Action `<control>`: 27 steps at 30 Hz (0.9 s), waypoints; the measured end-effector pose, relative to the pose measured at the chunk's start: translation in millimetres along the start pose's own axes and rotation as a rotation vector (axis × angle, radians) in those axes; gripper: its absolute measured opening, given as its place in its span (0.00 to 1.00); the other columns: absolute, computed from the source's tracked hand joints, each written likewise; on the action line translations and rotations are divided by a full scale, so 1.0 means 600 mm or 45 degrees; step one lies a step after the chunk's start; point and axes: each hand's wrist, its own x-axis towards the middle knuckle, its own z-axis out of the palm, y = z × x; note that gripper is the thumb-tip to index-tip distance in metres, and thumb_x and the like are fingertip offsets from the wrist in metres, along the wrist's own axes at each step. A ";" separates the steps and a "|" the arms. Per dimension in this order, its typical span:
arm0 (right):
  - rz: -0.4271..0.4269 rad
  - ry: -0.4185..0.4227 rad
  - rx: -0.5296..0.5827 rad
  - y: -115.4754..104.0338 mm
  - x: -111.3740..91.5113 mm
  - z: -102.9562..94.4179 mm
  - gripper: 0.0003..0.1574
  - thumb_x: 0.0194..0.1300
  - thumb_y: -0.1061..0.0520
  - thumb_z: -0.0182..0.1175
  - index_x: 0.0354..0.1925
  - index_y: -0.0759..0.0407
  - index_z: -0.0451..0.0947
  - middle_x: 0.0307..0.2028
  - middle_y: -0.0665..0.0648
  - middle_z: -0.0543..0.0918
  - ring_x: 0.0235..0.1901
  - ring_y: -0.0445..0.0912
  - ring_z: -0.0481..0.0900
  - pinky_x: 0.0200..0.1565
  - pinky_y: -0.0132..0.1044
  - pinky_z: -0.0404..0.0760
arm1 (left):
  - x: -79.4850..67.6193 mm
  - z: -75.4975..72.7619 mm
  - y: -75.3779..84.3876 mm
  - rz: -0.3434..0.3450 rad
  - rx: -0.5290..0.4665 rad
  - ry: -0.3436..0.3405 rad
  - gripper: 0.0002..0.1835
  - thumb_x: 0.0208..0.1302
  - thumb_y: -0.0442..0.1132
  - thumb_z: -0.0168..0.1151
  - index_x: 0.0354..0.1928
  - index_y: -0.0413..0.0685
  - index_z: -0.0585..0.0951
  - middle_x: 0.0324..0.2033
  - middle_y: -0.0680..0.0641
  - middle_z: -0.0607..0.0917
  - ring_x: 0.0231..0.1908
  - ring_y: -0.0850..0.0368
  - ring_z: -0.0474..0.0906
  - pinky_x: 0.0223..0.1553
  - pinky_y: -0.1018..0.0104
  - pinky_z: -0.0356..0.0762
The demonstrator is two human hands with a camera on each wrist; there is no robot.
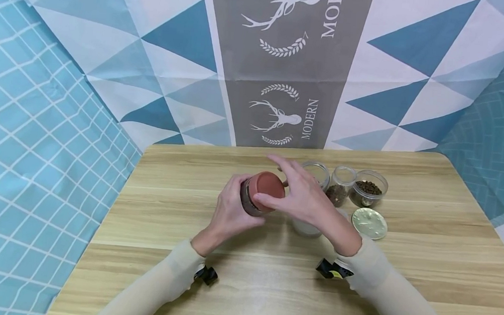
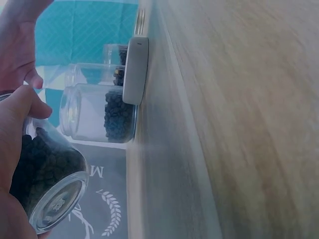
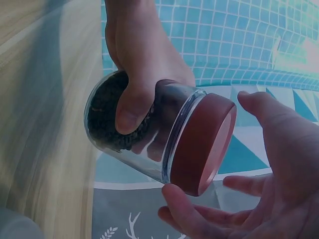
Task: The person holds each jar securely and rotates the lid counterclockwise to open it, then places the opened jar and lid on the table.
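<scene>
My left hand [image 1: 232, 206] grips a clear glass jar [image 3: 144, 162] round its body, above the table. Dark, pebble-like pieces fill the lower part of the jar, as the left wrist view shows. A reddish-brown lid [image 3: 202, 144] sits on the jar's mouth, and the jar is tilted with the lid toward my right hand [image 1: 305, 192]. Spread around the lid are the right hand's fingers, with the thumb [image 3: 254, 102] standing off from it in the right wrist view. One fingertip [image 3: 174, 194] is right at the lid's lower edge.
Behind my right hand stand a wide glass jar [image 1: 316, 169], a narrower jar [image 1: 339, 192] with dark contents and a low round container [image 1: 368, 187] of brown pieces. A pale green-gold lid [image 1: 369, 224] lies before them. A whitish round lid [image 2: 135, 69] lies nearby.
</scene>
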 end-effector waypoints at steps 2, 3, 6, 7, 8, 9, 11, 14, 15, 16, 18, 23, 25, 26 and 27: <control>-0.021 0.004 -0.005 0.000 0.000 0.001 0.61 0.64 0.28 0.77 0.87 0.36 0.64 0.79 0.64 0.76 0.69 0.67 0.82 0.63 0.71 0.85 | 0.001 0.001 0.001 0.001 0.000 0.003 0.51 0.36 0.42 0.91 0.68 0.38 0.77 0.59 0.37 0.86 0.57 0.41 0.86 0.60 0.43 0.90; -0.031 0.008 -0.011 0.000 0.001 0.002 0.61 0.63 0.28 0.78 0.86 0.35 0.65 0.79 0.63 0.76 0.69 0.66 0.82 0.62 0.70 0.86 | 0.002 0.002 0.001 0.004 0.000 0.005 0.51 0.37 0.42 0.90 0.68 0.38 0.77 0.59 0.37 0.86 0.57 0.41 0.86 0.60 0.44 0.90; -0.072 0.028 -0.018 -0.001 0.001 0.005 0.59 0.62 0.30 0.80 0.85 0.36 0.68 0.75 0.62 0.79 0.63 0.63 0.85 0.58 0.63 0.89 | 0.004 0.005 0.003 0.019 0.013 0.010 0.49 0.38 0.42 0.89 0.67 0.38 0.77 0.58 0.37 0.87 0.56 0.41 0.86 0.58 0.44 0.90; -0.083 0.035 -0.023 -0.002 0.001 0.007 0.57 0.61 0.31 0.80 0.83 0.37 0.71 0.73 0.61 0.80 0.61 0.61 0.86 0.57 0.61 0.90 | 0.004 0.006 0.004 0.024 0.016 0.011 0.48 0.39 0.42 0.88 0.67 0.38 0.78 0.58 0.38 0.87 0.55 0.41 0.87 0.58 0.45 0.91; -0.091 0.039 -0.028 -0.003 0.001 0.008 0.55 0.61 0.31 0.81 0.81 0.38 0.74 0.70 0.60 0.81 0.59 0.59 0.86 0.55 0.58 0.90 | 0.004 0.007 0.005 0.029 0.021 0.013 0.48 0.39 0.42 0.88 0.66 0.38 0.78 0.58 0.38 0.87 0.55 0.42 0.87 0.57 0.45 0.91; -0.097 0.044 -0.030 -0.004 0.000 0.009 0.53 0.60 0.32 0.81 0.79 0.39 0.76 0.67 0.58 0.82 0.56 0.57 0.87 0.54 0.56 0.90 | 0.005 0.008 0.006 0.034 0.024 0.015 0.47 0.40 0.42 0.87 0.66 0.38 0.78 0.58 0.38 0.87 0.55 0.42 0.87 0.57 0.45 0.91; -0.112 0.052 -0.034 -0.005 0.000 0.011 0.48 0.60 0.34 0.82 0.74 0.42 0.81 0.61 0.57 0.82 0.51 0.54 0.87 0.51 0.52 0.90 | 0.005 0.009 0.007 0.039 0.029 0.017 0.46 0.41 0.42 0.86 0.66 0.38 0.78 0.57 0.38 0.87 0.55 0.42 0.87 0.56 0.45 0.91; -0.130 0.059 -0.049 -0.006 -0.001 0.012 0.44 0.59 0.35 0.82 0.70 0.43 0.84 0.56 0.56 0.82 0.47 0.53 0.86 0.48 0.49 0.89 | 0.005 0.008 0.009 0.034 0.027 0.015 0.46 0.41 0.42 0.85 0.66 0.39 0.78 0.57 0.39 0.87 0.54 0.43 0.87 0.56 0.45 0.91; -0.141 0.063 -0.052 -0.007 -0.001 0.012 0.43 0.59 0.35 0.82 0.69 0.44 0.84 0.55 0.56 0.82 0.46 0.53 0.86 0.47 0.49 0.89 | 0.005 0.008 0.009 0.032 0.024 0.016 0.46 0.40 0.41 0.85 0.66 0.39 0.78 0.57 0.39 0.87 0.54 0.43 0.87 0.56 0.45 0.91; -0.152 0.066 -0.055 -0.007 -0.001 0.011 0.43 0.59 0.36 0.82 0.69 0.44 0.84 0.55 0.57 0.82 0.46 0.53 0.86 0.47 0.49 0.89 | 0.005 0.008 0.008 0.029 0.025 0.015 0.46 0.40 0.41 0.85 0.66 0.39 0.78 0.57 0.39 0.87 0.54 0.42 0.87 0.55 0.45 0.91; -0.168 0.069 -0.056 -0.007 -0.001 0.011 0.43 0.58 0.36 0.82 0.69 0.44 0.84 0.55 0.57 0.82 0.45 0.53 0.87 0.46 0.48 0.89 | 0.005 0.008 0.009 0.022 0.024 0.011 0.46 0.40 0.42 0.85 0.66 0.39 0.78 0.57 0.39 0.87 0.54 0.43 0.87 0.55 0.45 0.91; -0.208 0.059 -0.060 -0.006 -0.001 0.011 0.42 0.58 0.38 0.81 0.69 0.44 0.84 0.55 0.57 0.82 0.45 0.53 0.86 0.44 0.46 0.89 | 0.004 0.008 0.008 0.007 0.023 -0.004 0.47 0.39 0.42 0.86 0.66 0.38 0.77 0.57 0.37 0.86 0.54 0.41 0.87 0.57 0.44 0.91; -0.242 0.049 -0.065 -0.005 -0.001 0.012 0.42 0.58 0.39 0.81 0.69 0.45 0.84 0.56 0.57 0.82 0.46 0.53 0.86 0.44 0.45 0.89 | 0.003 0.008 0.007 0.006 0.024 -0.009 0.48 0.39 0.42 0.87 0.66 0.37 0.77 0.57 0.37 0.86 0.55 0.40 0.87 0.57 0.44 0.91; -0.258 0.042 -0.065 -0.005 -0.001 0.012 0.42 0.58 0.40 0.81 0.69 0.45 0.84 0.57 0.57 0.82 0.47 0.53 0.85 0.45 0.45 0.89 | 0.002 0.008 0.006 0.007 0.028 -0.008 0.48 0.39 0.43 0.87 0.66 0.36 0.77 0.57 0.36 0.87 0.55 0.40 0.87 0.57 0.43 0.91; -0.274 0.035 -0.065 -0.005 -0.001 0.012 0.42 0.58 0.41 0.81 0.69 0.44 0.84 0.58 0.57 0.82 0.48 0.54 0.85 0.46 0.46 0.89 | 0.002 0.007 0.006 0.007 0.026 -0.010 0.48 0.39 0.43 0.87 0.66 0.36 0.77 0.57 0.36 0.87 0.55 0.40 0.87 0.57 0.43 0.91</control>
